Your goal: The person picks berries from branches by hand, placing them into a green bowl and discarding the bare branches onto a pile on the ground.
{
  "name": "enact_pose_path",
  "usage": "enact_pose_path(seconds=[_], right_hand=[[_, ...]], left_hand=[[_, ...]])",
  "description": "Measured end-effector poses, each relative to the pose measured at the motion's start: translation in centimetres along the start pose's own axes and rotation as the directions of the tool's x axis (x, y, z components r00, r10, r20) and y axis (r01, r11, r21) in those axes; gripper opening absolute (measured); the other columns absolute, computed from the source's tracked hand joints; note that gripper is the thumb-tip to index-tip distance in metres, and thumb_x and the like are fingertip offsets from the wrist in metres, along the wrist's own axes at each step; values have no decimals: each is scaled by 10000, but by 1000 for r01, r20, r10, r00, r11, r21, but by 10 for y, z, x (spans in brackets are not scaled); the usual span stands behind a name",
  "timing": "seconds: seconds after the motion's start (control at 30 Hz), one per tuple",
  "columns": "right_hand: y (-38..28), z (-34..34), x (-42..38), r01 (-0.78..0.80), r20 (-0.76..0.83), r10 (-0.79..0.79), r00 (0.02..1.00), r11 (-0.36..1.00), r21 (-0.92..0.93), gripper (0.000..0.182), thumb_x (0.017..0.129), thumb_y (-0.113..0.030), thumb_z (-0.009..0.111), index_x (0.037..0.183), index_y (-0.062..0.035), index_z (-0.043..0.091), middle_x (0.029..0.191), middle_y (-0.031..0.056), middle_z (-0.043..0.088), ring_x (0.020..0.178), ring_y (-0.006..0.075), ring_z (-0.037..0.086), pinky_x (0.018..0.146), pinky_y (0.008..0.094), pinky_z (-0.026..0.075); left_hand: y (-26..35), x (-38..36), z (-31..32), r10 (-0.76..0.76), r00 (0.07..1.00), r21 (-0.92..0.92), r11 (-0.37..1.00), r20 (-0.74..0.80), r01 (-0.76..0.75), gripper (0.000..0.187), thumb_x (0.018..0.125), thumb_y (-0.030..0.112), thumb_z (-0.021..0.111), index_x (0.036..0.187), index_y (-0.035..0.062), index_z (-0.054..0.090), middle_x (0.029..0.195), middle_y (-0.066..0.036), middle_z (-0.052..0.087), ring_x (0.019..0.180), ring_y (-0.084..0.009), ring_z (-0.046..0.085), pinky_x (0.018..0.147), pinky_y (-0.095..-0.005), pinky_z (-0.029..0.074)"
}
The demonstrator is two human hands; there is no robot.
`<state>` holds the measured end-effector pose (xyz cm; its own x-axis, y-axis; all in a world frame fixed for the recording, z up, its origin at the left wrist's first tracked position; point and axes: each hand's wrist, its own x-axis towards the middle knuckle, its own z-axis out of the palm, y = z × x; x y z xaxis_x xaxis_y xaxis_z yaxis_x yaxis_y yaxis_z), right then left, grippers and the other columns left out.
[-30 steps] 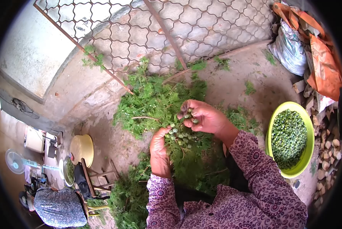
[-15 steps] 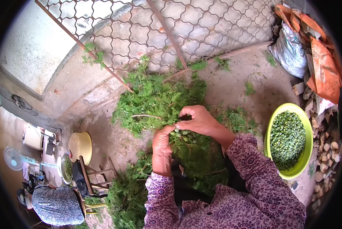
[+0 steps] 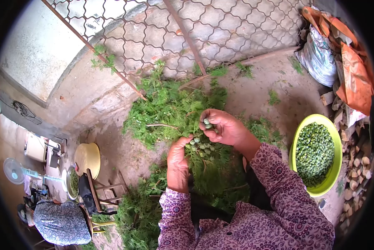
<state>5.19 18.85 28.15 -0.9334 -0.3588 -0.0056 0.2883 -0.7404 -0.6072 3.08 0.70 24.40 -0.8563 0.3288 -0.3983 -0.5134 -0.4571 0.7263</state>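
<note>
My left hand is closed on a leafy green branch that bears a cluster of pale green seed cones. Just to the right, my right hand is curled around a few picked green cones, which show between thumb and fingers. The two hands are a little apart. Behind them on the ground lies a heap of feathery evergreen cuttings. At the right a yellow-green basin holds many of the same small green cones.
A wire mesh panel leans at the back. Stacked firewood and sacks line the right side. At lower left sits another person, near a wooden chair, a tan tub and a fan.
My right hand has pulled slightly up and right, away from my left hand, and green cones now show in its fingers. The cone cluster by my left hand is more exposed.
</note>
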Motion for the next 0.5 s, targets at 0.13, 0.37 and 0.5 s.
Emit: enact_pose_path(seconds=[0.13,0.37,0.5], right_hand=[[0,-10,1,20,11,-19,1000,999,-41,125,812,-166,527,825,-44,503,732,69,542,455,87,421,383,189,301],[13,-8,4,-61,-123,-28,992,745,-664,191,787,-200,610,844,-24,561,639,-23,493,498,33,409,430,193,315],[15,-4,7,29,-44,-131,990,505,-863,211,749,-197,650,812,-9,578,650,-11,531,541,38,451,465,203,358]], left_hand=[[4,1,-1,-28,999,-167,986,-36,22,179,723,114,610,883,44,570,839,-63,598,777,-199,566,716,-355,474],[1,3,-2,58,998,-165,985,-17,-60,194,749,123,589,922,39,567,878,-70,600,782,-190,572,708,-328,476],[-5,9,-8,54,998,-133,990,-14,-55,226,745,111,591,948,19,551,876,-96,601,759,-205,584,681,-335,493]])
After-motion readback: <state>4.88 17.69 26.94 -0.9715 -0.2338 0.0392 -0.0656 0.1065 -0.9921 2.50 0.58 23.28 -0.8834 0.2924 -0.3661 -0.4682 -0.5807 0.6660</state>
